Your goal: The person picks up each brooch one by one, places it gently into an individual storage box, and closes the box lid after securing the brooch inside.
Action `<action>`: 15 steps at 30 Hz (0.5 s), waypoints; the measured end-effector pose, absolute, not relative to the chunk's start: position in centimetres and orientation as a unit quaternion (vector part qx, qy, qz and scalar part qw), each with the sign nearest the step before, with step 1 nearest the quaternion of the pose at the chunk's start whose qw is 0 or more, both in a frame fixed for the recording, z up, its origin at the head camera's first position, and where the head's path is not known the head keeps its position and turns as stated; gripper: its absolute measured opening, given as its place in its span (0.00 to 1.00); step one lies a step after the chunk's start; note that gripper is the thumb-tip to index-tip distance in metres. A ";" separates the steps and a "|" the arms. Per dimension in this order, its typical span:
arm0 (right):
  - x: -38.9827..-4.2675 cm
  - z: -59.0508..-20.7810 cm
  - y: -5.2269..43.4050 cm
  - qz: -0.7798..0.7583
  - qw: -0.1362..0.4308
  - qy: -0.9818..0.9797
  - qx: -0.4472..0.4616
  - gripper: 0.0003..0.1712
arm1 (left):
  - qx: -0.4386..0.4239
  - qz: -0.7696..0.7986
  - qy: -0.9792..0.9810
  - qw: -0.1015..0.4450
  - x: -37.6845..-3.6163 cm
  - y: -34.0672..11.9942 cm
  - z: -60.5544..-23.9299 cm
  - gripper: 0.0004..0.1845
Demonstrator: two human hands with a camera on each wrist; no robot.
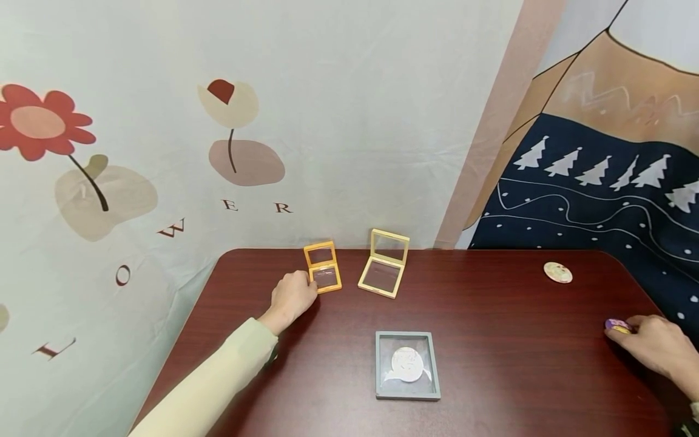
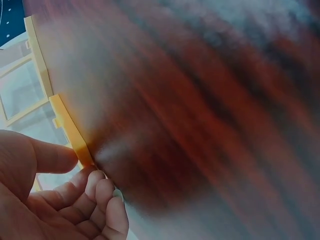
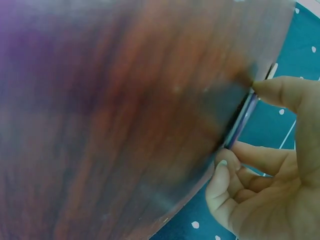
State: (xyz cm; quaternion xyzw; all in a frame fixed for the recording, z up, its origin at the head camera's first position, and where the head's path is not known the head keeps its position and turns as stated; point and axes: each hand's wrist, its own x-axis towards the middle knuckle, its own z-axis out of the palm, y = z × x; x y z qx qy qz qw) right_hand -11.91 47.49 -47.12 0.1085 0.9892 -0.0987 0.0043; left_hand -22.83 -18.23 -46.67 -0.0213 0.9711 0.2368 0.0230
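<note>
My left hand [image 1: 293, 297] pinches the near corner of a small orange hinged display frame [image 1: 330, 288], which stands open at the table's back. In the left wrist view, thumb and index finger close on the edge of that orange frame [image 2: 71, 127]. Far to the right, my right hand [image 1: 658, 343] grips a flat round purple-and-yellow badge [image 1: 617, 326] by its sides. Only the thin edge of the badge [image 3: 242, 120] shows in the right wrist view, between thumb and fingers, low over the table.
Beside the orange frame stands a larger pale yellow display frame [image 1: 392, 295], also open. Nearer lies a closed grey display frame [image 1: 404, 396] with a round silvery-white disc [image 1: 407, 364] inside. A pale patterned round badge [image 1: 557, 272] lies at the back right of the dark red table [image 1: 491, 315].
</note>
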 end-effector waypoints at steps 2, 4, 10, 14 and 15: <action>-12.0 -47.2 47.5 -0.098 -0.005 0.990 0.105 0.29 | -0.023 0.240 0.970 0.026 -22.8 -18.2 -46.6 0.14; -12.1 -47.3 47.5 -0.098 -0.016 0.990 0.104 0.29 | -0.025 0.241 0.970 0.029 -22.8 -18.3 -46.5 0.14; -12.1 -47.0 47.6 -0.106 -0.051 0.989 0.091 0.29 | -0.023 0.252 0.967 0.038 -22.7 -18.5 -46.4 0.16; -12.0 -46.5 47.4 -0.119 -0.064 0.987 0.091 0.30 | -0.020 0.256 0.966 0.040 -22.6 -18.5 -46.5 0.18; -12.0 -46.4 47.3 -0.121 -0.064 0.986 0.092 0.30 | -0.020 0.257 0.965 0.040 -22.6 -18.5 -46.6 0.18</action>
